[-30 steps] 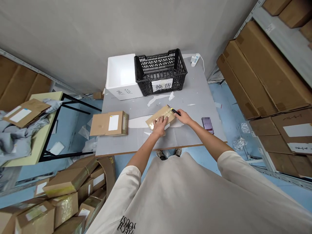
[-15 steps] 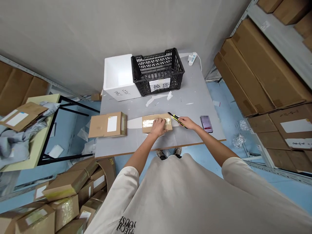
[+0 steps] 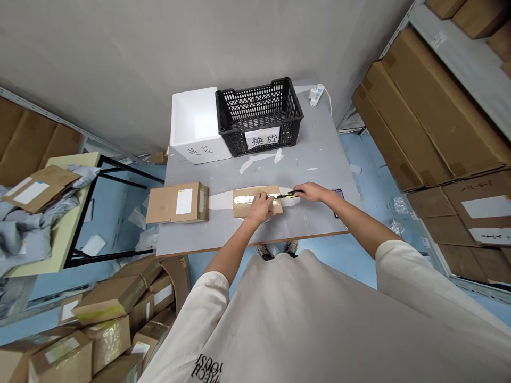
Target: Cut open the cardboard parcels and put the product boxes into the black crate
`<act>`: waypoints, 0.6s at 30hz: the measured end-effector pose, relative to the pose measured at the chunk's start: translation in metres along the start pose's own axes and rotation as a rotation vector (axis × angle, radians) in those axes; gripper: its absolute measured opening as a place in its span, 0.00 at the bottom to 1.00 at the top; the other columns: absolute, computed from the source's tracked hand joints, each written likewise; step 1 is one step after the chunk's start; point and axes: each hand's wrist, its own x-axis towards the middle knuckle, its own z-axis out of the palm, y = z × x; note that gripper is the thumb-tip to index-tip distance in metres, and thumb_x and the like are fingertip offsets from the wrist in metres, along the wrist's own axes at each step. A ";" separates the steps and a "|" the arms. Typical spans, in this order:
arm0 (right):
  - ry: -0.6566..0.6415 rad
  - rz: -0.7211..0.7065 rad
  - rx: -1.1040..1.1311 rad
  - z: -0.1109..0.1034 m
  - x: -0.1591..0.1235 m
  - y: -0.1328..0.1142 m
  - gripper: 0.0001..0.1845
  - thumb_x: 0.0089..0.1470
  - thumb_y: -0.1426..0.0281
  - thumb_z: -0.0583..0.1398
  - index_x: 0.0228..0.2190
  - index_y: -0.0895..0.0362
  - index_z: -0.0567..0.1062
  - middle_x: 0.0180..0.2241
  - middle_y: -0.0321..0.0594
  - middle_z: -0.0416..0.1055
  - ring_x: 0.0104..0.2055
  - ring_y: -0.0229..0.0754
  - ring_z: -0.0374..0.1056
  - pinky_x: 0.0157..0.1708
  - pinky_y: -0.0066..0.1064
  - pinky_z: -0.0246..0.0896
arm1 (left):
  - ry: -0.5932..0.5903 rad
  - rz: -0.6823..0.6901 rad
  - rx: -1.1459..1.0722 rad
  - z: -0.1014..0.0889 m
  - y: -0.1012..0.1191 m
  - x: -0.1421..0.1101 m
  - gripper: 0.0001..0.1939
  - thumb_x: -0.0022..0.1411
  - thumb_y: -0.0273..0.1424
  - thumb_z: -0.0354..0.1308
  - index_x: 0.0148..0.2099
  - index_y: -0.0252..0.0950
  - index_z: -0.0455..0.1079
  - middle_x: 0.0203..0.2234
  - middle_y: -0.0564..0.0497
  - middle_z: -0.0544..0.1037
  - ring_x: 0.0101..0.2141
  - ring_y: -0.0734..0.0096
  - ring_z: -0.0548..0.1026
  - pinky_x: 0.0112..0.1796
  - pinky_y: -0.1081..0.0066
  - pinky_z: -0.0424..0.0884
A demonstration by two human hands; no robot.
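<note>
A small taped cardboard box [image 3: 247, 200] lies flat on the grey table [image 3: 311, 223]. My left hand [image 3: 261, 206] presses down on its right part, fingers bent on the tape. My right hand [image 3: 312, 192] is closed round a yellow and black utility knife [image 3: 288, 196], whose tip points left at the box's right end. A phone [image 3: 337, 193] lies just behind my right forearm, mostly hidden.
A second cardboard box with a white label [image 3: 178, 202] lies at the table's left. A white foam box [image 3: 197, 126] and a black plastic crate [image 3: 258, 117] stand at the back. Cartons are piled on the floor [image 3: 107, 314] and on shelves [image 3: 431, 117] to the right.
The box was turned from slanted to square with the table edge. My right hand swung the knife round so that it lies level, tip at the box's right end.
</note>
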 end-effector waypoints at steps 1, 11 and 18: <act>0.000 -0.016 -0.052 -0.001 0.006 -0.002 0.18 0.65 0.62 0.56 0.51 0.51 0.80 0.44 0.44 0.81 0.41 0.47 0.73 0.37 0.32 0.56 | 0.001 0.002 0.001 0.000 0.000 -0.001 0.29 0.57 0.40 0.71 0.59 0.43 0.68 0.52 0.43 0.66 0.55 0.49 0.65 0.57 0.57 0.65; -0.165 0.017 0.150 0.009 0.021 0.010 0.18 0.64 0.59 0.57 0.48 0.51 0.80 0.37 0.41 0.79 0.35 0.44 0.69 0.36 0.31 0.58 | -0.008 -0.006 -0.001 -0.002 -0.001 -0.002 0.31 0.57 0.41 0.71 0.59 0.43 0.67 0.52 0.43 0.65 0.55 0.49 0.65 0.57 0.56 0.66; -0.206 0.149 0.551 0.046 -0.016 0.022 0.22 0.61 0.53 0.58 0.48 0.55 0.78 0.30 0.37 0.72 0.26 0.36 0.60 0.25 0.26 0.52 | -0.026 -0.013 -0.008 -0.004 -0.001 -0.002 0.30 0.58 0.42 0.71 0.59 0.44 0.66 0.53 0.43 0.65 0.57 0.49 0.64 0.56 0.56 0.68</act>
